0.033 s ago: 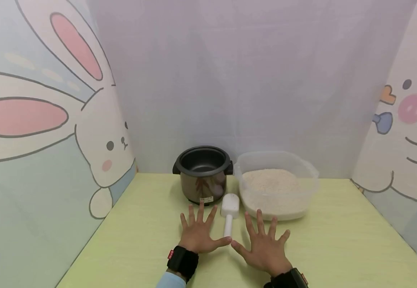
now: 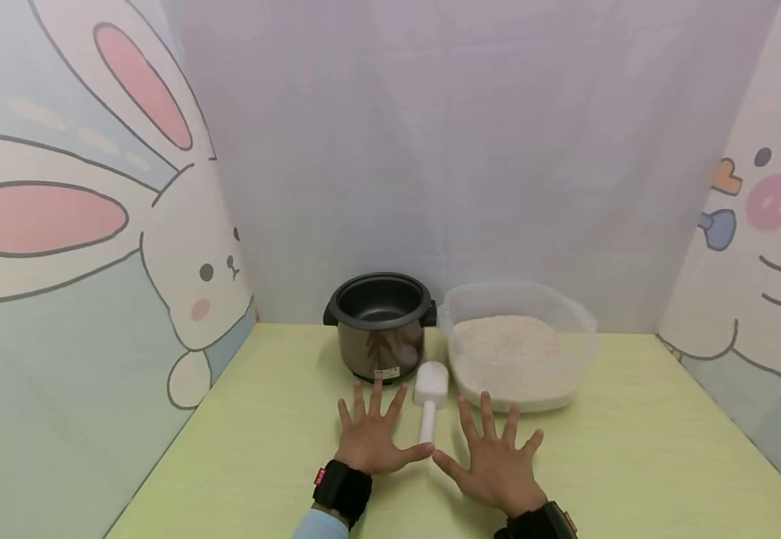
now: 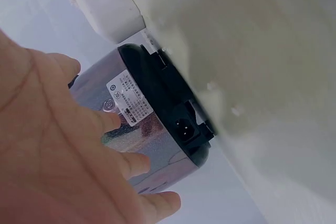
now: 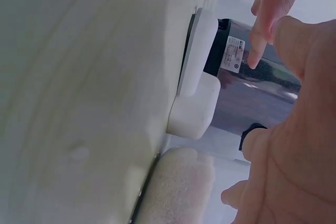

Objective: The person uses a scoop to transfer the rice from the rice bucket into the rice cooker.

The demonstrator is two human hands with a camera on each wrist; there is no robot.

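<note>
Both hands are spread with straight fingers, palms down over the table, and hold nothing. The left hand (image 2: pixel 375 442) is in front of a dark rice cooker (image 2: pixel 382 329), which has no lid on and shows a label and a power socket (image 3: pixel 185 127) in the left wrist view. My right hand (image 2: pixel 498 457) is in front of a clear plastic tub (image 2: pixel 582 348) of pale rice (image 2: pixel 508 340). Between the hands lies a white scoop (image 2: pixel 430 385), its handle toward me. The two thumb tips nearly meet at the handle's end.
The pale green table (image 2: pixel 242 449) runs back to a plain lilac curtain (image 2: pixel 444 150). Cartoon-printed side panels (image 2: pixel 181 284) stand along the left and right edges. Cooker and tub are close together near the back.
</note>
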